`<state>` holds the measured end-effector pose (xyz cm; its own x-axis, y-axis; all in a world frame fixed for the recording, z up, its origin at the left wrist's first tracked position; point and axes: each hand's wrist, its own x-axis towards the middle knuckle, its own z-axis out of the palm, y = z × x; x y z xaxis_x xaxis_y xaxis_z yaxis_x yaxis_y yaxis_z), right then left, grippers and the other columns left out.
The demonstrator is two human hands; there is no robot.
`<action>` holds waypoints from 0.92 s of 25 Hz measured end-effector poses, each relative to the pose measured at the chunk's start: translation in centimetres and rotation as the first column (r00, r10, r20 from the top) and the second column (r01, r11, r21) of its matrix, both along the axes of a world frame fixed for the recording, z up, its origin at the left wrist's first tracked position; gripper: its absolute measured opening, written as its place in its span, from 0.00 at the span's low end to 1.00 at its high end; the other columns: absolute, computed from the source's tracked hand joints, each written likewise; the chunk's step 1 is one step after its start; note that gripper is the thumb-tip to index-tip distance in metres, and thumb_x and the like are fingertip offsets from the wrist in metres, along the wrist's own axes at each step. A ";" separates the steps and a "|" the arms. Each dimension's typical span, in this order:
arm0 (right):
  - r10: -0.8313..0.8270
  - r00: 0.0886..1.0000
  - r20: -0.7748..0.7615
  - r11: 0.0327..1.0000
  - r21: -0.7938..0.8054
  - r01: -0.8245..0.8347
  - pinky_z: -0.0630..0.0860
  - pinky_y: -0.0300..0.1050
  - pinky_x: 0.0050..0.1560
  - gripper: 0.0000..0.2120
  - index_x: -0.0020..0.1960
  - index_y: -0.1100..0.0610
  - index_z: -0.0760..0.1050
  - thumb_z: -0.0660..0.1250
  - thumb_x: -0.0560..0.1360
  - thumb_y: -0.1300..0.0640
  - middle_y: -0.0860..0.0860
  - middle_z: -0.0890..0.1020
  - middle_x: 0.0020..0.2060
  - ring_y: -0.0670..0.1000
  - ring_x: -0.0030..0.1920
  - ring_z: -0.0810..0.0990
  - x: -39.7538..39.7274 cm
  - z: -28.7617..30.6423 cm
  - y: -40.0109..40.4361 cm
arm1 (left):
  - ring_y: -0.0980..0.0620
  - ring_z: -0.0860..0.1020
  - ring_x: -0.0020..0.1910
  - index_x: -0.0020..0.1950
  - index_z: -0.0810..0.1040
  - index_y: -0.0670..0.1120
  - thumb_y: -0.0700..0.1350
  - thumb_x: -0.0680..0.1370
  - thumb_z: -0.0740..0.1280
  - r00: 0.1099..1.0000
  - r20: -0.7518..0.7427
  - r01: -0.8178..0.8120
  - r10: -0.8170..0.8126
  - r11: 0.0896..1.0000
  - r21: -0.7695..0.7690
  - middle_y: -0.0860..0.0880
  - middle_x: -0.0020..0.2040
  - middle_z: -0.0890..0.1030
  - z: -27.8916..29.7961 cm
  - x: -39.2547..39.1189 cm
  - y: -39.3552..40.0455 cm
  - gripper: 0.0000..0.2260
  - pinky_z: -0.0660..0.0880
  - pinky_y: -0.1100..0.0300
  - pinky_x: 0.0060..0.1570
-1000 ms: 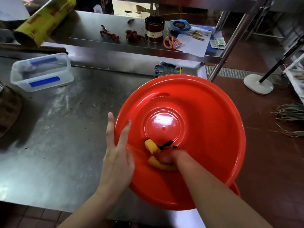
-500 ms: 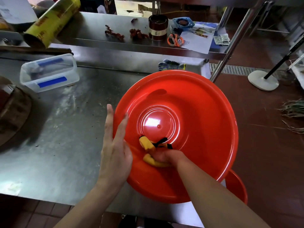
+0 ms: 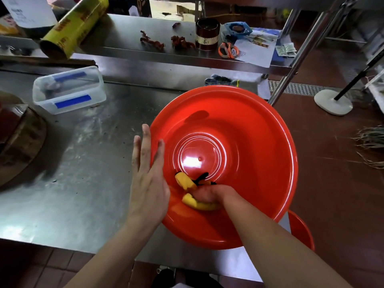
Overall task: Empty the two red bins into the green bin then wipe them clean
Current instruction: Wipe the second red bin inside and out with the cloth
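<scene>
our left hand [image 3: 148,183] lies flat, fingers straight, against the red bin [image 3: 259,142] rim — our right hand [image 3: 209,195] grips a yellow cloth [image 3: 192,194] inside.

Bin [image 3: 239,125]: glossy red, concentric rings on base. Second bin [image 3: 302,231]: red. Cloth [image 3: 187,182]: yellow with black trim. Tabletop [image 3: 72,173]: brushed silver steel. Tub [image 3: 68,90]: clear, blue tape strips. Roll [image 3: 72,28]: yellow, red lettering. Scissors [image 3: 227,50]: orange handles. Floor [image 3: 332,173]: dark red tile.
</scene>
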<state>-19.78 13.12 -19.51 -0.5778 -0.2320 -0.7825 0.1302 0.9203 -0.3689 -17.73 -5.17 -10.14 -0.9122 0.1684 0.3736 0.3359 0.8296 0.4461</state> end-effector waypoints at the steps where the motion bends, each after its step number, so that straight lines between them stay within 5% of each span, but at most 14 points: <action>1: -0.037 0.999 -0.024 0.998 -0.043 0.036 0.47 0.54 0.80 0.27 0.82 0.55 0.54 0.50 0.86 0.46 0.52 0.56 0.81 0.54 0.81 0.53 0.3 0.1 -0.1 | 0.42 0.43 0.82 0.80 0.61 0.39 0.21 0.71 0.61 1.000 -0.008 -0.016 0.016 1.000 0.004 0.43 0.83 0.44 -0.1 0.0 -0.1 0.38 0.43 0.55 0.80; 6: -0.062 0.998 0.033 0.998 0.010 0.062 0.51 0.54 0.78 0.30 0.82 0.48 0.51 0.46 0.84 0.37 0.51 0.56 0.81 0.56 0.80 0.55 2.4 2.9 -0.7 | 0.45 0.43 0.82 0.80 0.61 0.41 0.22 0.73 0.62 0.999 0.028 -0.019 0.019 1.000 0.015 0.46 0.84 0.44 -0.2 -0.1 -0.1 0.37 0.46 0.52 0.80; 11: -0.180 0.984 0.012 0.976 -0.122 0.181 0.65 0.47 0.62 0.27 0.77 0.45 0.63 0.50 0.83 0.35 0.52 0.70 0.74 0.56 0.70 0.72 7.0 7.6 -1.0 | 0.45 0.44 0.82 0.80 0.62 0.41 0.23 0.74 0.62 1.000 0.022 0.021 -0.021 1.000 0.002 0.48 0.84 0.43 0.2 0.0 0.1 0.35 0.45 0.56 0.78; 17: -0.221 0.975 0.038 0.953 -0.202 0.224 0.70 0.51 0.65 0.28 0.77 0.43 0.62 0.49 0.81 0.32 0.50 0.73 0.72 0.55 0.67 0.74 8.4 8.7 -1.5 | 0.41 0.47 0.82 0.80 0.64 0.42 0.22 0.72 0.61 0.999 0.018 0.044 -0.045 0.998 0.036 0.47 0.84 0.46 0.3 -0.5 0.0 0.36 0.42 0.79 0.70; 21: -0.205 0.977 0.058 0.975 -0.072 0.209 0.66 0.50 0.68 0.30 0.79 0.47 0.61 0.48 0.82 0.34 0.53 0.70 0.75 0.57 0.71 0.70 6.3 5.9 -1.7 | 0.43 0.47 0.82 0.79 0.65 0.42 0.22 0.73 0.61 0.999 0.025 0.047 -0.048 0.998 0.053 0.48 0.84 0.45 0.2 -0.6 -0.2 0.36 0.44 0.71 0.75; 23: -0.188 0.981 0.040 0.982 0.002 0.188 0.61 0.53 0.75 0.32 0.81 0.50 0.57 0.47 0.83 0.35 0.54 0.65 0.78 0.58 0.75 0.66 4.8 3.4 -1.6 | 0.43 0.48 0.82 0.79 0.65 0.42 0.21 0.72 0.60 0.999 0.012 0.044 -0.044 0.998 0.038 0.48 0.84 0.46 -0.1 -0.6 -0.2 0.36 0.49 0.60 0.79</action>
